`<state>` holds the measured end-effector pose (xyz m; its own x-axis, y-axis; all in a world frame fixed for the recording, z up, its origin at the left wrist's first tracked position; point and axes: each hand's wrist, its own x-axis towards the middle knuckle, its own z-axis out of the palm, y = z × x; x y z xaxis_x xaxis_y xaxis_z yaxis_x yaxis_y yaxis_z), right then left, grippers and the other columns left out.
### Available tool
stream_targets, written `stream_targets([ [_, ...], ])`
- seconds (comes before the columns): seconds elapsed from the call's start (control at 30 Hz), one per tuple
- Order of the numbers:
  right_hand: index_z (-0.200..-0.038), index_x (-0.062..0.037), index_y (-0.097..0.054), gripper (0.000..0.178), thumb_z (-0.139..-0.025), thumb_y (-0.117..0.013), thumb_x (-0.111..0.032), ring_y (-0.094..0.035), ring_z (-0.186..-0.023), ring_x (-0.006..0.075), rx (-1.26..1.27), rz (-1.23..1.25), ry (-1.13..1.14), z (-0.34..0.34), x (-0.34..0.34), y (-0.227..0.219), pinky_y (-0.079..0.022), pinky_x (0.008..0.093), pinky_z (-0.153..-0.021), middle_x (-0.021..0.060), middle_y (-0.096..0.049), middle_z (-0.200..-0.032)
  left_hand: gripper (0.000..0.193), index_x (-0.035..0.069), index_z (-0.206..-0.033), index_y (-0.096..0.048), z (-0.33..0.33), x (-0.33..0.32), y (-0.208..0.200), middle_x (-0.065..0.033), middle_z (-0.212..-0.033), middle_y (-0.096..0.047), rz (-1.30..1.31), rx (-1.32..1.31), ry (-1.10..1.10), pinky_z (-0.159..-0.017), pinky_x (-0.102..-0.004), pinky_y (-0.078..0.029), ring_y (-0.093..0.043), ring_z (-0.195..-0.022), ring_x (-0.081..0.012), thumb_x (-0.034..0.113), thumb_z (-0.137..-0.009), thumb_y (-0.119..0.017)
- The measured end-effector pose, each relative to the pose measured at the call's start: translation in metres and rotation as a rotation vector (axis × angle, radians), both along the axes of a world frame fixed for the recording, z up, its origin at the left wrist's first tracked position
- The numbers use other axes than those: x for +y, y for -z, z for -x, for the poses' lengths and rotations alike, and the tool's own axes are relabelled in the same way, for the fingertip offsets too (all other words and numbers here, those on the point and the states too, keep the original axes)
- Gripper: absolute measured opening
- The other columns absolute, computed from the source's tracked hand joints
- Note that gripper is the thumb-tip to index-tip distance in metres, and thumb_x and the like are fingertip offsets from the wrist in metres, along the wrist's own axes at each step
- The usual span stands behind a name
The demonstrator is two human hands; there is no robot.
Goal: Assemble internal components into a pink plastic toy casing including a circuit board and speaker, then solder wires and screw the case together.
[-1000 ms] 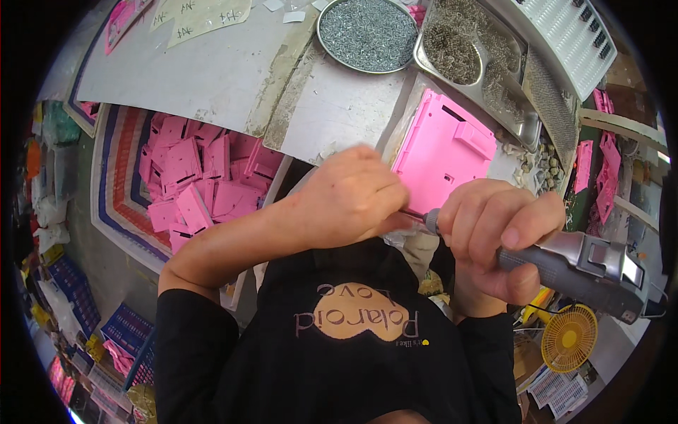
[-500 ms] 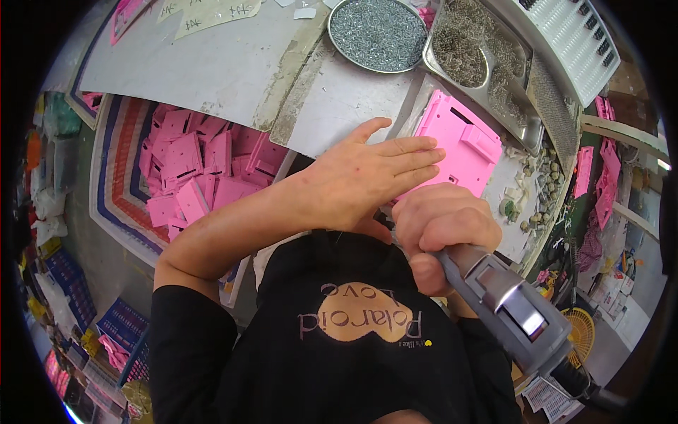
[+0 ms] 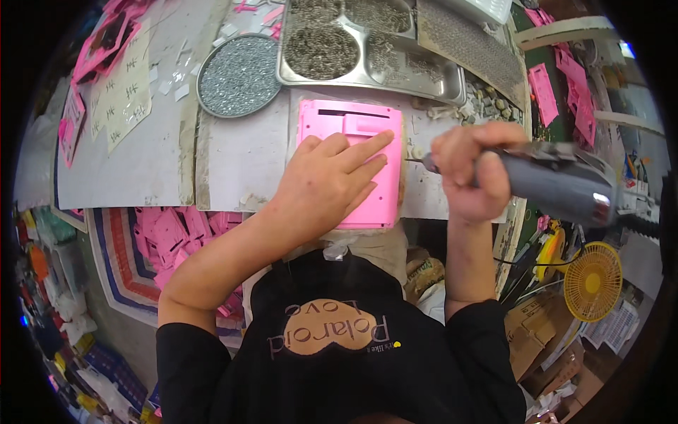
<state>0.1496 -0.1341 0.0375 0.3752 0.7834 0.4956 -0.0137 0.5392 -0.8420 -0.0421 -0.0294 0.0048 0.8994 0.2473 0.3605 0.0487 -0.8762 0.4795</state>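
Note:
A pink plastic housing (image 3: 381, 194) lies on the bench in front of me, with a dark slot along its far end and a raised block below it. My left hand (image 3: 325, 177) rests on it with the fingers stretched out, its palm over the left side. In my right hand (image 3: 474, 173), off to the right, is a grey electric screwdriver (image 3: 554, 180), gripped near its tip and slightly blurred. Its thin bit points left and stands beside the right edge of the housing; I cannot tell whether they touch.
Beyond the housing stands a metal compartment tray (image 3: 445, 83) of small screws. Left of it sits a round dish (image 3: 239, 76) of silvery small parts. Pink pieces (image 3: 169, 237) fill a striped bag at lower left. A yellow fan (image 3: 593, 281) stands at right.
My right hand has swung the screwdriver out to the right, away from my body. The view has turned, so the housing now appears straighter. My left hand stays on it.

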Motion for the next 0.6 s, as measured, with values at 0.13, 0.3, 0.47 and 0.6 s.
stream_targets([
  [0.13,-0.116,-0.0041,-0.053,0.025,-0.097,-0.057,-0.021,-0.043,-0.052,0.0152,0.0,-0.059,-0.069,-0.009,0.009,-0.004,-0.042,0.036,-0.057,0.0011,-0.043,-0.06,0.031,0.009,-0.113,-0.073,-0.003,-0.002,0.001,-0.0005,-0.143,-0.062,-0.07,0.023,-0.031,-0.078,-0.0353,-0.046,-0.056,-0.086,-0.0197,0.019,-0.083,-0.074],
  [0.3,-0.11,-0.0026,-0.051,0.023,-0.098,-0.059,-0.02,-0.045,-0.052,0.016,-0.132,0.09,0.079,-0.006,0.012,0.014,-0.043,0.0347,-0.056,0.0025,-0.047,-0.061,0.031,0.011,-0.113,-0.074,-0.004,-0.002,-0.003,0.0001,-0.143,-0.062,-0.069,0.051,-0.037,-0.078,-0.036,-0.046,-0.056,-0.085,-0.0202,0.018,-0.082,-0.074],
  [0.47,-0.108,-0.005,-0.05,0.022,-0.099,-0.059,-0.024,-0.046,-0.052,0.0145,0.064,0.011,-0.21,-0.001,-0.022,-0.019,-0.043,0.0338,-0.057,0.0025,-0.048,-0.06,0.032,0.011,-0.113,-0.074,-0.001,-0.003,0.001,0.0,-0.141,-0.063,-0.075,0.043,-0.049,-0.076,-0.0365,-0.046,-0.055,-0.083,-0.0204,0.018,-0.082,-0.075],
  [0.6,-0.107,-0.0054,-0.05,0.025,-0.097,-0.063,-0.024,-0.047,-0.053,0.0148,0.021,0.131,-0.044,0.028,-0.034,-0.002,-0.045,0.0349,-0.057,0.0023,-0.049,-0.062,0.035,0.012,-0.113,-0.074,-0.003,0.0,0.005,-0.0008,-0.142,-0.061,-0.025,0.033,-0.007,-0.079,-0.0388,-0.046,-0.057,-0.087,-0.0204,0.02,-0.08,-0.077],
])
